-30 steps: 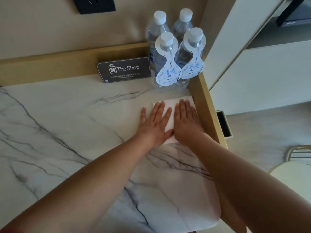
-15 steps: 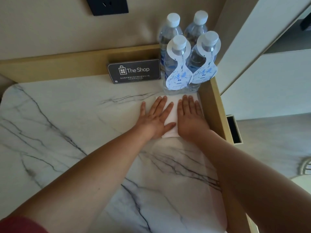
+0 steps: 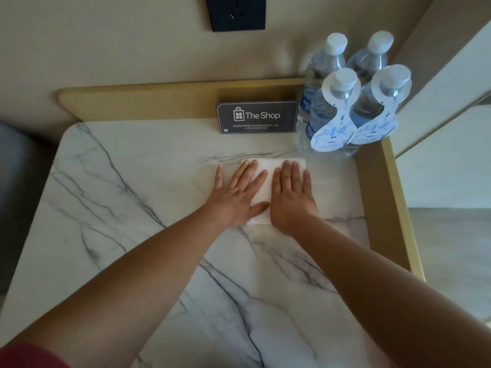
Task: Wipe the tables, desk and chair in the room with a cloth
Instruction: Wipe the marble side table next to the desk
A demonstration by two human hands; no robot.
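A folded white cloth [image 3: 268, 179] lies flat on the white marble table top [image 3: 132, 208], a little in front of the water bottles. My left hand [image 3: 236, 195] presses on the cloth's left part with straight, spread fingers. My right hand [image 3: 291, 197] presses on its right part, fingers straight and close together. The two hands lie side by side and cover most of the cloth; only its far edge and a middle strip show.
Several water bottles [image 3: 345, 102] with paper neck tags stand in the far right corner. A dark "The Shop" sign [image 3: 257, 117] leans against the wooden back rim [image 3: 159, 102]. A wooden side rim [image 3: 385, 195] bounds the right. A dark wall socket [image 3: 236, 11] is above.
Both hands have slid the cloth leftward, away from the right rim, which it was touching before. The camera view has shifted so more of the table's left side shows.
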